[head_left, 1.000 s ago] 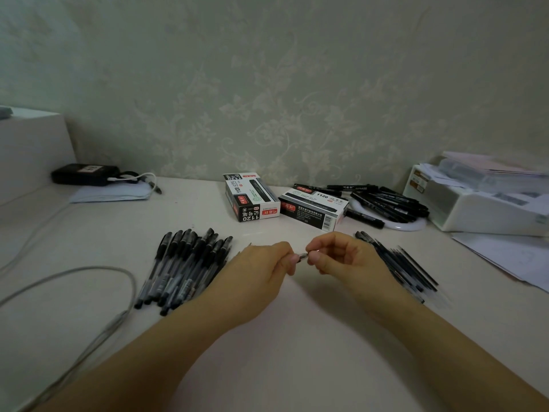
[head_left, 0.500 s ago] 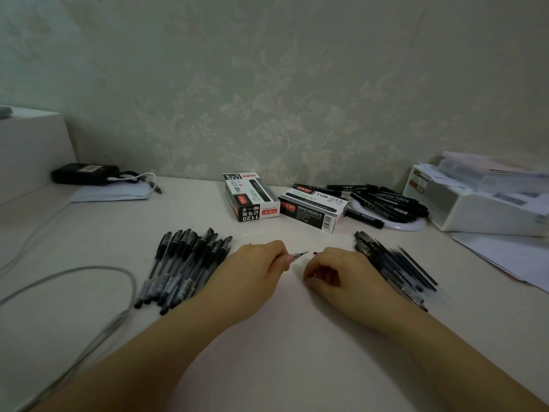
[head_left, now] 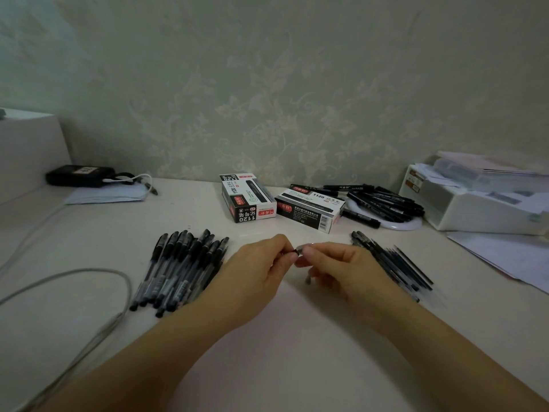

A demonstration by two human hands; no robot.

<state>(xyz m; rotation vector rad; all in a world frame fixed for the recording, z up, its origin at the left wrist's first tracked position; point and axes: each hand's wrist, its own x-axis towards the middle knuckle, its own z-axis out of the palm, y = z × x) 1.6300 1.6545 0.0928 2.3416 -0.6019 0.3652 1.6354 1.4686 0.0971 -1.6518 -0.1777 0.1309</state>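
My forearms come in from the bottom edge and meet over the white counter (head_left: 282, 337), in front of the nearer 1120 marker box (head_left: 248, 199). My left hand (head_left: 258, 272) and right hand (head_left: 341, 269) are both curled, thumb and forefinger of each pinching the same small pen part (head_left: 300, 249). It is dark with a silvery end and is held just above the counter, straight in front of that box. A short grey end (head_left: 308, 279) shows under my right hand; I cannot tell what it belongs to.

In front of the box and to its left lies a pile of capped gel pens (head_left: 181, 269), side by side, caps toward the wall. Further left of the box, a grey cable (head_left: 89, 273) loops across the counter. In front of the box and to its right lies a loose bundle of thin black refills (head_left: 392, 266), just beside my right wrist.

Just right of the box lies a second 1120 box (head_left: 309, 209), on its side, close to it. Further right of the box, black markers (head_left: 386, 203) are heaped on a white round plate (head_left: 401, 226). Beyond them is a white tray (head_left: 475, 209) stacked with papers, with loose sheets (head_left: 505, 254) in front of it.

Well left of the box, near the wall, a black device (head_left: 78, 175) with a white cord (head_left: 130, 178) sits by a folded white sheet (head_left: 107, 193). Behind the box rises the patterned wallpaper (head_left: 267, 84).
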